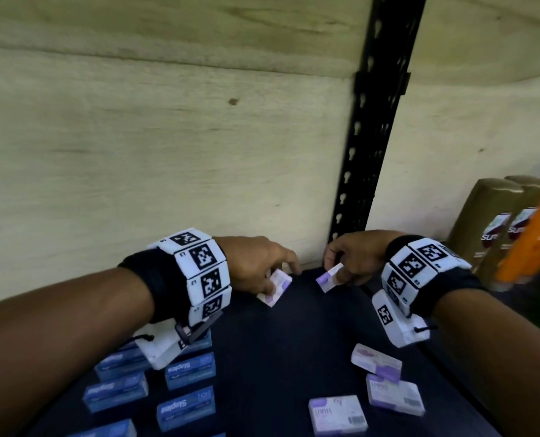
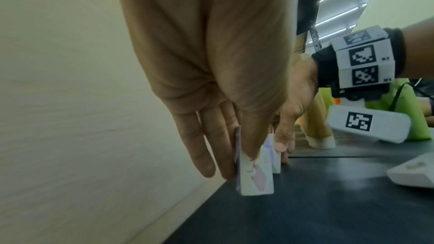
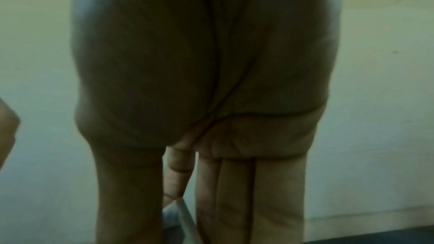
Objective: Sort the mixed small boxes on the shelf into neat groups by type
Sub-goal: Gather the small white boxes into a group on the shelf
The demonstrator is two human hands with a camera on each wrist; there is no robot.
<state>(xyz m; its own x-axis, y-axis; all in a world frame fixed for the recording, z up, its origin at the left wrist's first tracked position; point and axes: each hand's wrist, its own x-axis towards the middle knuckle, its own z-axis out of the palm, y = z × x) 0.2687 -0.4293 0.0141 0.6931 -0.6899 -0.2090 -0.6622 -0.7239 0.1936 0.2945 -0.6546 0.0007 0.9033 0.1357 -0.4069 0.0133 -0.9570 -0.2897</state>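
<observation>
At the back of the dark shelf (image 1: 294,357) my left hand (image 1: 262,269) pinches a small white-and-purple box (image 1: 276,287) between thumb and fingers; in the left wrist view that box (image 2: 256,177) stands on edge just above the shelf. My right hand (image 1: 350,260) pinches a second white-and-purple box (image 1: 328,277) a little to the right; in the right wrist view only its white corner (image 3: 185,214) shows between thumb and fingers. Three more purple boxes (image 1: 376,362) lie at the front right. Several blue staple boxes (image 1: 190,370) sit in rows at the front left.
A plywood back wall (image 1: 136,152) and a black slotted upright (image 1: 369,137) close off the rear. Gold bottles (image 1: 483,228) and an orange bottle (image 1: 537,234) stand on the neighbouring shelf to the right.
</observation>
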